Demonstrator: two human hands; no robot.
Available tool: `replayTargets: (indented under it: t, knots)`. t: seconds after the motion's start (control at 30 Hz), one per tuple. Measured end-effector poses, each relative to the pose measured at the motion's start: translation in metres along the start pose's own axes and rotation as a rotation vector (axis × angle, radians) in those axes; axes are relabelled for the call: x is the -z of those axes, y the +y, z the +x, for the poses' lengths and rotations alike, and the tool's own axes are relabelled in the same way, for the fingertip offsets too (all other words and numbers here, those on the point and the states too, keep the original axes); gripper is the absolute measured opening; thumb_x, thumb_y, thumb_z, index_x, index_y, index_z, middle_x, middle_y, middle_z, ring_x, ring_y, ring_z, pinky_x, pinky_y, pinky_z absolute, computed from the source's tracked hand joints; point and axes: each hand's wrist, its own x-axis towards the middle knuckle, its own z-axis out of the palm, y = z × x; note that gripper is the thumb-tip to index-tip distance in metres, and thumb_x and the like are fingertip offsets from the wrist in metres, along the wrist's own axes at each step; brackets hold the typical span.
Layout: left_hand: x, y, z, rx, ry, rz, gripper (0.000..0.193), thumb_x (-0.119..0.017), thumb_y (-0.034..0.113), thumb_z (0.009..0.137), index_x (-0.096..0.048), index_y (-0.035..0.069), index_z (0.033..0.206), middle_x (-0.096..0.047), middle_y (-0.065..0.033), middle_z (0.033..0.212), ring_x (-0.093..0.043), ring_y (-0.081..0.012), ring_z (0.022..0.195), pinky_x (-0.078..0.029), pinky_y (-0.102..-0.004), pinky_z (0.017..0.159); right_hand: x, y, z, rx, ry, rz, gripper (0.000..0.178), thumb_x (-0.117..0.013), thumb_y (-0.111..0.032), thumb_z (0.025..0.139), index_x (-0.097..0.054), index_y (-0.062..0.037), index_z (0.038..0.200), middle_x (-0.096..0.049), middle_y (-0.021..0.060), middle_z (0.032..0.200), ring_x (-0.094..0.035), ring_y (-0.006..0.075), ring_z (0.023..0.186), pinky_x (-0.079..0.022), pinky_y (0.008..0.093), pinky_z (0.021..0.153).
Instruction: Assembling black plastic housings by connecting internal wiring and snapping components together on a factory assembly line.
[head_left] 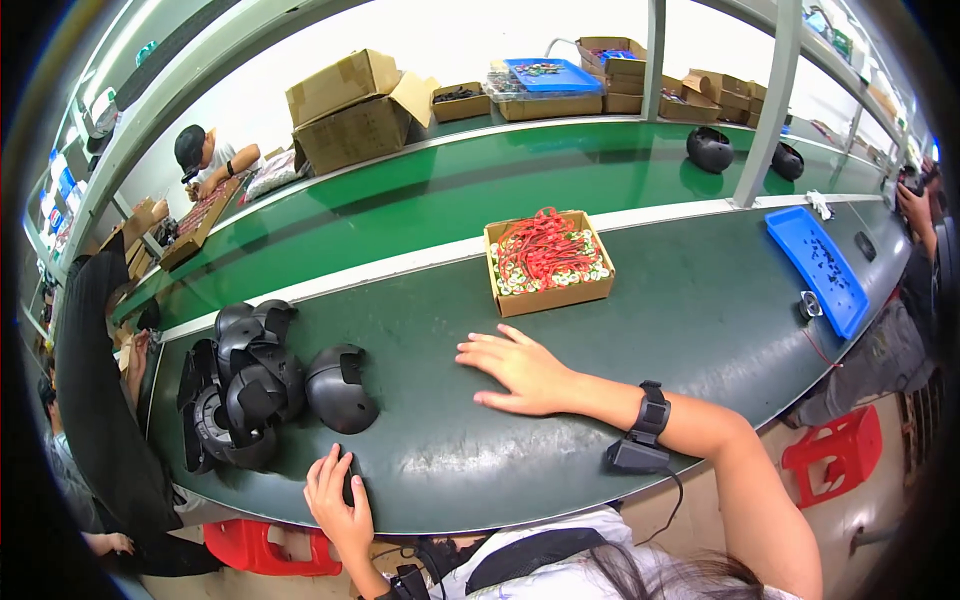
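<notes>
Right hand (520, 370) lies flat, fingers spread, on the dark green tabletop (680, 300), empty. Left hand (335, 495) rests open at the near edge, just beside the round black plastic shell (340, 388).

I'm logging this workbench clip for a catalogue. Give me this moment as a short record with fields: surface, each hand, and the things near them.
surface: dark green worktable, a green belt behind it
left hand: left hand at the table's near edge, fingertips on a small dark item, empty otherwise
right hand: right hand flat on the table, palm down, holding nothing
nearest parts: pile of black rounded shells; one black shell apart beside it
box: open cardboard box of red wires and small round parts
tray: blue tray at right
</notes>
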Motion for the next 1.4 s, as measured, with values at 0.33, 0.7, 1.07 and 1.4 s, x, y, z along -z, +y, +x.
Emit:
replayTargets:
  t: [0.33, 0.7, 1.07, 1.4]
  knots:
    - [-0.001, -0.001, 0.005, -0.006, 0.010, -0.067, 0.028, -0.058, 0.010, 0.078, -0.067, 0.003, 0.104, -0.063, -0.0096, 0.123, -0.053, -0.0314, 0.114, -0.037, -0.0414, 0.098, 0.136, 0.067, 0.010, -0.407, 0.249, -0.263, 0.021, -0.068, -0.006, 0.071, -0.067, -0.0061, 0.091, -0.068, 0.0109, 0.092, -0.063, 0.0300, 0.094, -0.051, 0.0396, 0.082]
    - [0.000, 0.001, 0.003, 0.032, 0.048, -0.049, 0.021, -0.054, 0.006, 0.084, -0.066, -0.001, 0.100, -0.065, -0.0139, 0.118, -0.054, -0.0331, 0.111, -0.039, -0.0417, 0.100, 0.121, 0.157, -0.002, -0.386, 0.435, 0.345, 0.046, -0.061, -0.027, 0.090, -0.052, -0.0025, 0.128, -0.057, 0.0132, 0.126, -0.052, 0.0248, 0.119, -0.040, 0.0359, 0.102]
    - [-0.001, -0.002, 0.005, 0.040, 0.050, -0.043, 0.020, -0.054, 0.003, 0.083, -0.066, -0.002, 0.098, -0.065, -0.0141, 0.117, -0.054, -0.0329, 0.111, -0.039, -0.0416, 0.099, 0.041, 0.169, -0.002, -0.708, 0.899, 0.569, 0.047, -0.037, -0.041, 0.102, -0.054, 0.0005, 0.117, -0.060, 0.0196, 0.110, -0.055, 0.0241, 0.110, -0.039, 0.0336, 0.099]
    - [-0.003, 0.003, 0.003, 0.044, 0.059, -0.095, 0.020, -0.054, 0.004, 0.083, -0.067, -0.002, 0.098, -0.066, -0.0138, 0.117, -0.055, -0.0324, 0.112, -0.039, -0.0413, 0.100, 0.064, 0.076, -0.079, -0.472, 0.428, 0.543, 0.077, -0.078, -0.015, 0.071, -0.034, -0.0044, 0.133, -0.045, 0.0113, 0.127, -0.048, 0.0212, 0.117, -0.040, 0.0336, 0.099]
